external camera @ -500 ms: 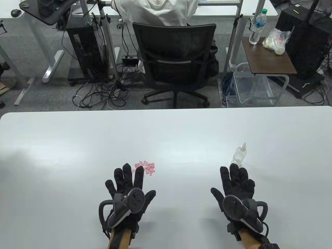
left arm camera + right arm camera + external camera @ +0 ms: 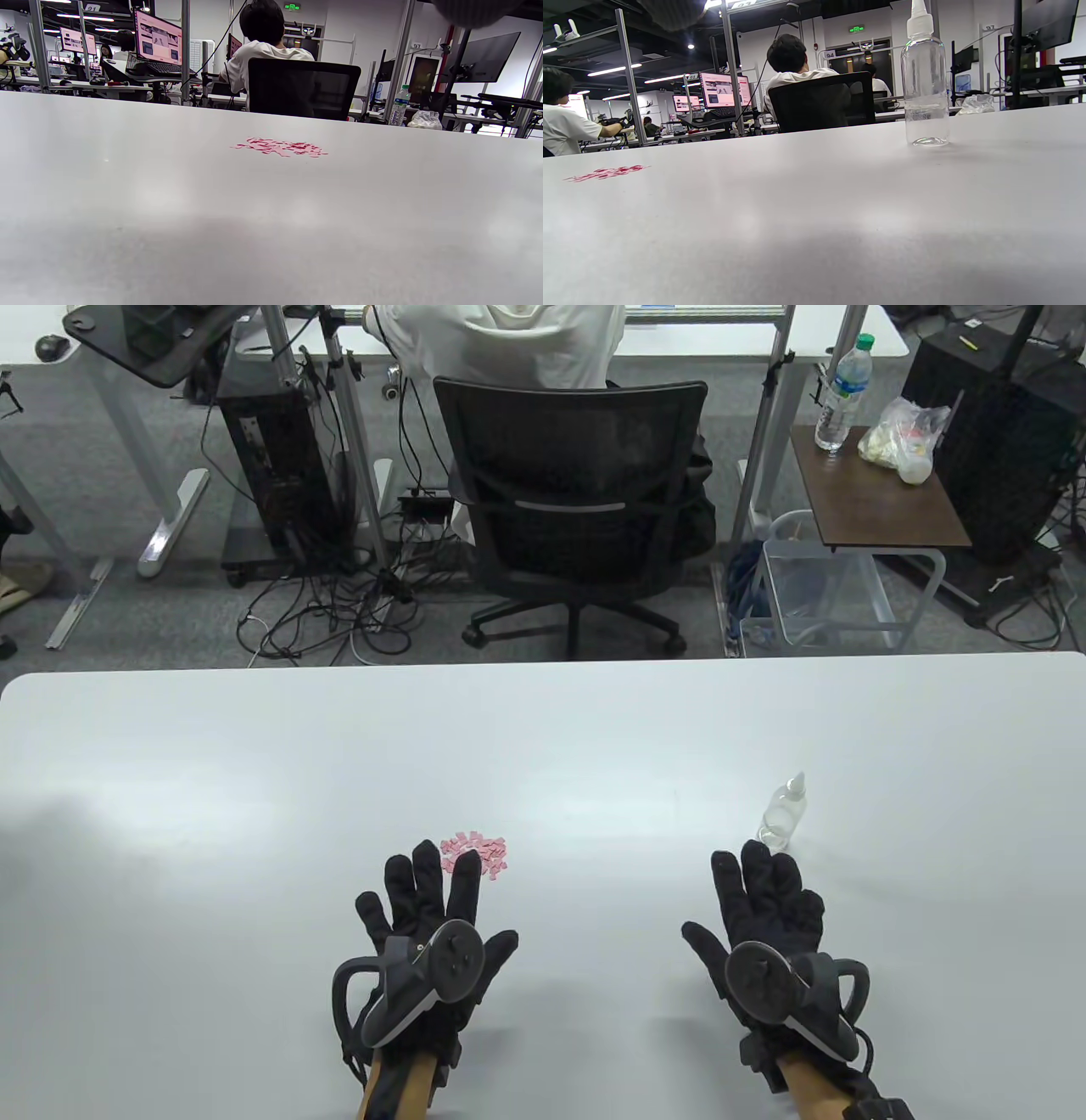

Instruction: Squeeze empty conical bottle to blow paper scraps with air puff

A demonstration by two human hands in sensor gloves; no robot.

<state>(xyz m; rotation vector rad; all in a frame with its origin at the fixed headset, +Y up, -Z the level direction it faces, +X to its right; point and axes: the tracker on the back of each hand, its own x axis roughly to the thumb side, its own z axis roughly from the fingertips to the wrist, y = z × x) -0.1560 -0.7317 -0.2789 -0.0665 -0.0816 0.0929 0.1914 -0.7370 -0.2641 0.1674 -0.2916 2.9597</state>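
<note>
Bottle (image 2: 784,811): small, clear plastic, with a white cone-shaped nozzle on top. It stands upright on the white table (image 2: 254,780), right of the middle and well back from the near edge. It looks empty. Nothing touches it.
Scraps (image 2: 477,853): a loose, flat cluster of small pink paper pieces lying on the table, a little left of the middle and well apart from the bottle, at about the same depth from the near edge.
</note>
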